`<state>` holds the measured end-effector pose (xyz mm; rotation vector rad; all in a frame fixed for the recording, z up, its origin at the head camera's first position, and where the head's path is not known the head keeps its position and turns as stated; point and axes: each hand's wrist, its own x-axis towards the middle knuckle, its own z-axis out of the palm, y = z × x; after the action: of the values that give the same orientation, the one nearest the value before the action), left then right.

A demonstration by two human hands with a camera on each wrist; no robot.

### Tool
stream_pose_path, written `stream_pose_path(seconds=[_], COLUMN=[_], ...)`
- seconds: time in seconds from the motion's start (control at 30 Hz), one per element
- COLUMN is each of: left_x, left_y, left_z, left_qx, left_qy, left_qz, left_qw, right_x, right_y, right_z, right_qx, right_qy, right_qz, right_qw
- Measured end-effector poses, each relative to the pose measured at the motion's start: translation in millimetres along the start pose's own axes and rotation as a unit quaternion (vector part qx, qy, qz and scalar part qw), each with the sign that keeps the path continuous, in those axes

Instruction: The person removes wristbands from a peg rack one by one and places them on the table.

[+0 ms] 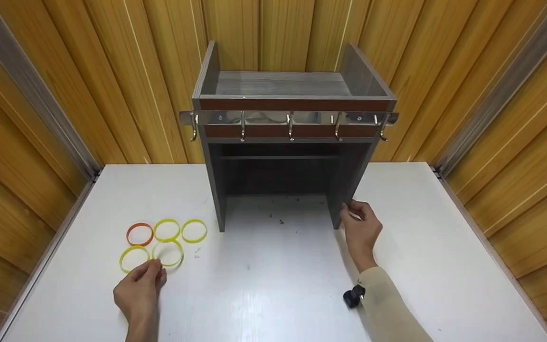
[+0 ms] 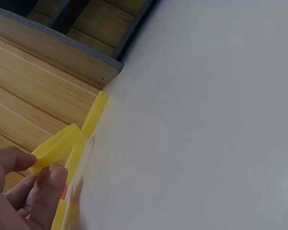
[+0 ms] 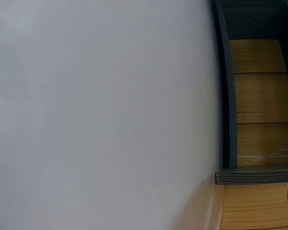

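Note:
My left hand (image 1: pixel 138 289) pinches a thin yellow wristband (image 2: pixel 57 146) between thumb and fingers. This band is tilted, its near edge raised off the white table. Close around it lie other yellow wristbands (image 1: pixel 194 242) and an orange-red one (image 1: pixel 128 236). On the right, my right hand (image 1: pixel 363 232) holds the lower right side panel of a grey wooden shelf unit (image 1: pixel 352 175), with fingertips at the panel's edge. Only a sliver of that hand shows in the right wrist view, so its full grip is hidden.
A metal rail (image 1: pixel 264 117) with several hooks (image 1: pixel 291 128) crosses the shelf's front; no bands hang there. Small dark crumbs (image 1: pixel 281 222) lie under the shelf. A black wrist camera (image 1: pixel 352 297) sits by the right sleeve. Wood-patterned walls (image 1: pixel 169 71) enclose the white table (image 1: pixel 264 294).

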<state>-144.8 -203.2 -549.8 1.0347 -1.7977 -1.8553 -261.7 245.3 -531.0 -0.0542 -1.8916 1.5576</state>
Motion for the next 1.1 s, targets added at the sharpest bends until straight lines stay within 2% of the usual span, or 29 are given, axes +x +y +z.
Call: stream_pose_path(seconds=[0.13,0.4,0.5,0.9,1.0,1.1], left_x=[0.4,1.1,2.1,-2.0,-3.7,-4.9], left_y=[-3.7,-6.2,-5.0,-5.0,-2.1,3.1], left_z=[-1.4,-2.0,-2.1,-10.8,-15.0,-18.5], left_qx=[0.004,0.019,0.026,0.046,0.069,0.111], left_qy=[-0.002,0.000,-0.009,-0.010,0.005,0.020], left_qz=[0.004,-0.003,0.000,0.016,0.046,0.114], left_qw=[1.0000,0.9998,0.9996,0.9988,0.9966,0.9870], right_x=[0.5,1.7,2.9,2.7,2.0,2.6], right_y=[-0.2,-0.2,-0.9,-1.3,-1.1,-0.8], right_z=[-0.2,-0.7,-0.7,1.1,0.3,-1.8], right_qx=[0.005,-0.020,-0.010,0.009,0.006,-0.003], right_qy=[-0.005,0.003,0.005,0.000,-0.009,-0.025], right_qz=[-0.007,0.007,0.006,0.009,0.008,0.009], right_qw=[1.0000,0.9998,0.9999,0.9999,0.9999,0.9996])
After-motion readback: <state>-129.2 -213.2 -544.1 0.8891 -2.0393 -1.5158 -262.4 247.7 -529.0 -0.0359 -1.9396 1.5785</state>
